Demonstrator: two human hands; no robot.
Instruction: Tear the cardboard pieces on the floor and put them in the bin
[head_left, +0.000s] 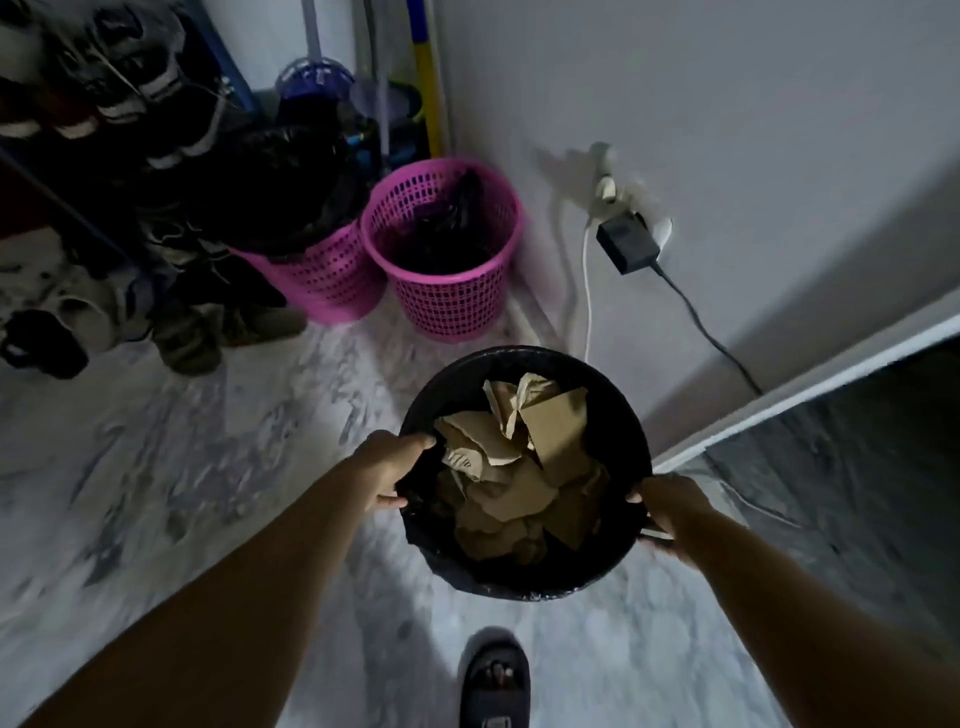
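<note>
One bin (618, 431) gripped: left hand (389, 470), right hand (670, 506); two pink baskets (452, 296) (322, 275).

I'm looking down into a corner of a home, an entry or utility nook by the look of it. A shoe rack (67, 171) crammed with sneakers (156, 88) stands on my left, with more shoes (182, 338) loose on the marble-patterned floor (208, 441). One pink mesh basket (322, 280) sits beside another (441, 296) at the wall. Mop and broom handles (426, 78) lean in the corner. A black charger (623, 244) hangs from a low wall socket, and there's a house slipper (493, 675) underfoot.
</note>
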